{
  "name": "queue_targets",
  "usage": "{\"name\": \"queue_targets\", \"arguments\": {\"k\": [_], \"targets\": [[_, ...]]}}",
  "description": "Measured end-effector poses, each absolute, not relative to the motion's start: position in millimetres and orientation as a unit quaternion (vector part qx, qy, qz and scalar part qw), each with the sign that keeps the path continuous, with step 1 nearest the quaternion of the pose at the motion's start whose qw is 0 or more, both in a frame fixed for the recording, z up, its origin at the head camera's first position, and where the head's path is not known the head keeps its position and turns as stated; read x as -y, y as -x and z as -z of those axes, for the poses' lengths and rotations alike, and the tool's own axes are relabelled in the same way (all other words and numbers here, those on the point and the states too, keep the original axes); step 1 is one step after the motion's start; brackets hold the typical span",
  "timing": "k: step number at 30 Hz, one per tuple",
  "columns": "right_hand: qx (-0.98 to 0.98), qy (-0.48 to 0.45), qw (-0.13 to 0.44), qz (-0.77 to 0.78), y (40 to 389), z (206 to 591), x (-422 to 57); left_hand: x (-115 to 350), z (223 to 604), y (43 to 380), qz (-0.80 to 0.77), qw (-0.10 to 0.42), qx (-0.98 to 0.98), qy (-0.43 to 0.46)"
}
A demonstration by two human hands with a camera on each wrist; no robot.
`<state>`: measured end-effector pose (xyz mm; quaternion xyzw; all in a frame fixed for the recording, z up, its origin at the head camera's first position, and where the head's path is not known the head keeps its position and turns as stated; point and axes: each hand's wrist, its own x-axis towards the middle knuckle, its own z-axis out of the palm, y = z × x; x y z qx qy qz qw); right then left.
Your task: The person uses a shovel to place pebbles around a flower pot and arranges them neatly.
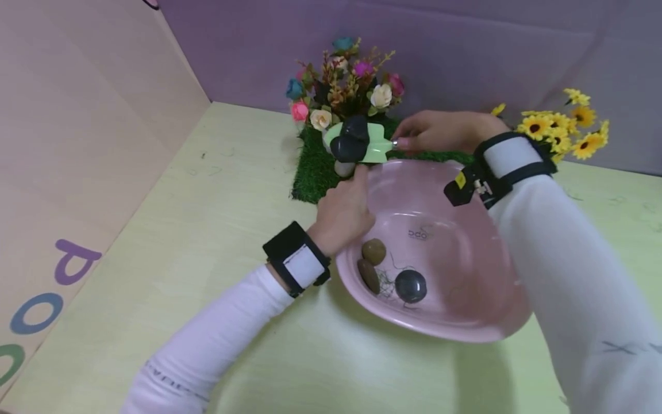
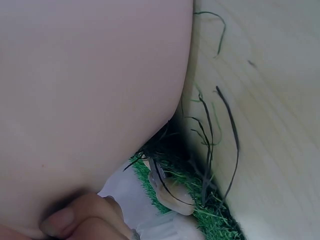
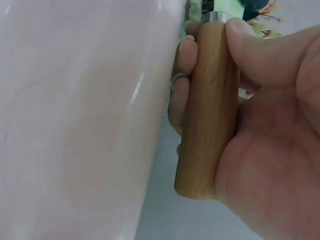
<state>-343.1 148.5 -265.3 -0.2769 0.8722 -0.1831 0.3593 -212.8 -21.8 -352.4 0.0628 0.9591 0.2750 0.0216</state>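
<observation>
My right hand (image 1: pixel 439 129) grips a hand trowel by its wooden handle (image 3: pixel 210 115), fingers and thumb wrapped around it. Its light green blade (image 1: pixel 380 144) carries black stones (image 1: pixel 350 140) and reaches over the turf mat. My left hand (image 1: pixel 343 213) holds the left rim of the pink basin (image 1: pixel 439 330); its fingers (image 2: pixel 62 220) press on the outer wall, and its index finger points toward the blade. Inside the basin lie two brown stones (image 1: pixel 373 251), a dark grey stone (image 1: pixel 411 286) and loose grass strands.
Green artificial turf (image 1: pixel 315 167) lies behind the basin, with pale stones (image 1: pixel 343 168) on it. Mixed artificial flowers (image 1: pixel 346 86) stand at the back, sunflowers (image 1: pixel 564 126) at the back right. A purple backdrop (image 1: pixel 465 57) borders the light wooden table (image 1: pixel 248 167).
</observation>
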Motion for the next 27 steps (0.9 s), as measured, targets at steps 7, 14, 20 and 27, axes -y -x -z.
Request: {"name": "queue_targets", "arguments": {"k": [7, 14, 20, 27], "targets": [[-0.866, 0.256, 0.38, 0.202, 346, 272, -143, 20, 351, 213, -0.267, 0.027, -0.961, -0.06], [-0.868, 0.275, 0.374, 0.177, 349, 277, -138, 19, 351, 214, -0.262, 0.023, -0.963, -0.058], [-0.872, 0.281, 0.37, 0.155, 353, 280, -135, 19, 351, 213, -0.259, 0.028, -0.964, -0.055], [-0.876, 0.275, 0.373, 0.131, 357, 286, -136, 20, 350, 213, -0.256, 0.027, -0.965, -0.053]]}}
